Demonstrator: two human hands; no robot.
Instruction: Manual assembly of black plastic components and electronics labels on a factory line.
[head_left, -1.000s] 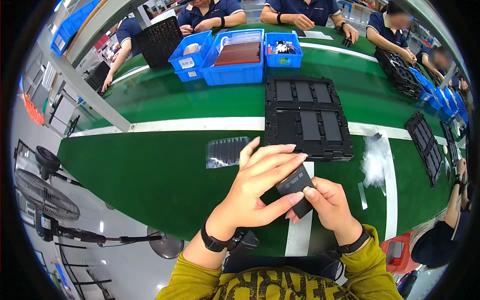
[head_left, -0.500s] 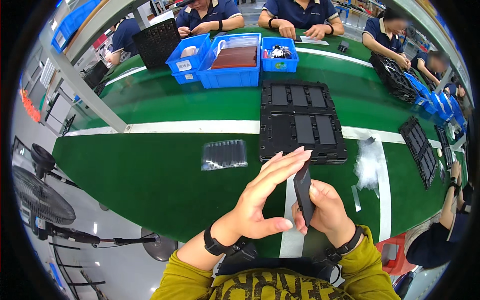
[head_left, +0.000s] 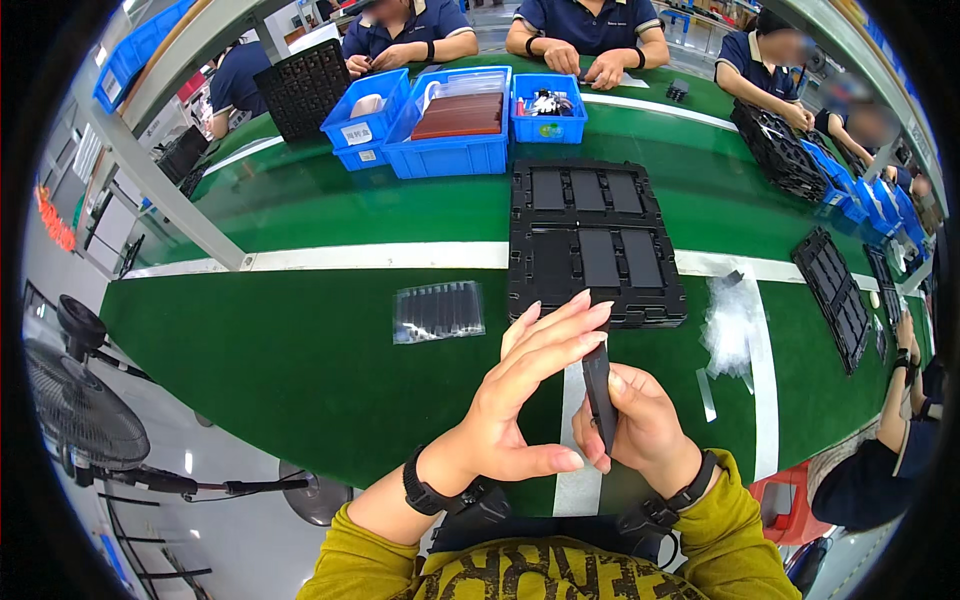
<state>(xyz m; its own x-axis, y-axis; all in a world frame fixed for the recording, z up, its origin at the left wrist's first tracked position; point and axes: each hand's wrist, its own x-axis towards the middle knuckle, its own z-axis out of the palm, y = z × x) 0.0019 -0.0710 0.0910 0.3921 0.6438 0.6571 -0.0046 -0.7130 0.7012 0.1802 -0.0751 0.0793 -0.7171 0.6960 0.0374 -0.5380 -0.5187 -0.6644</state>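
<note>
A thin, flat black rectangular slab [head_left: 599, 390], about phone-sized, stands nearly edge-on above the table's front part. My right hand [head_left: 650, 425] grips its lower part between thumb and fingers. My left hand [head_left: 510, 415] is open beside it, fingers stretched out and thumb apart. Its fingertips are at the slab's upper end; whether they touch cannot be told. Just beyond my hands lies a stack of black trays [head_left: 548, 265], with dark flat pieces in most slots of the top one. Left of the trays is a clear bag [head_left: 438, 312] of black strips.
Clear film pieces [head_left: 735, 325] are heaped on the right. Blue bins [head_left: 448, 158] stand beyond the trays. Another black tray [head_left: 835, 300] lies far right. A metal post [head_left: 175, 180] rises at left, near a fan [head_left: 85, 415]. Several co-workers sit around the green table [head_left: 250, 350].
The slab has turned more edge-on in my right hand. My left hand stays open beside its upper end. The whole view has shifted slightly.
</note>
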